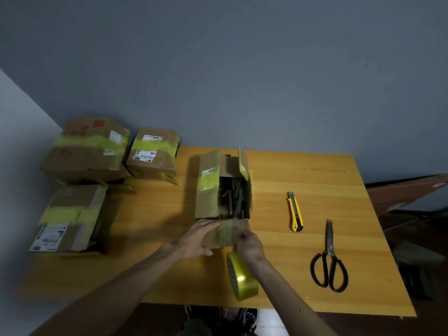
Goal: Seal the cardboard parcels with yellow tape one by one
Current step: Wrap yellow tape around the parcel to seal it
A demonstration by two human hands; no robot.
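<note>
An open cardboard parcel (211, 187) stands in the middle of the wooden table (315, 180), its flaps up and grey and green sticks visible inside. My left hand (196, 240) lies with straight fingers on the near flap (226, 232). My right hand (247, 243) pinches that flap's right edge. A roll of yellow tape (241, 278) stands on edge just below my right wrist. Three parcels with yellow tape across them sit at the left: a large one (87, 149), a smaller one (152, 151) and a near one (70, 217).
A yellow utility knife (295, 212) lies right of the open parcel. Black-handled scissors (329, 260) lie further right, near the table's front. A grey wall runs behind the table. Dark furniture stands past the table's right edge.
</note>
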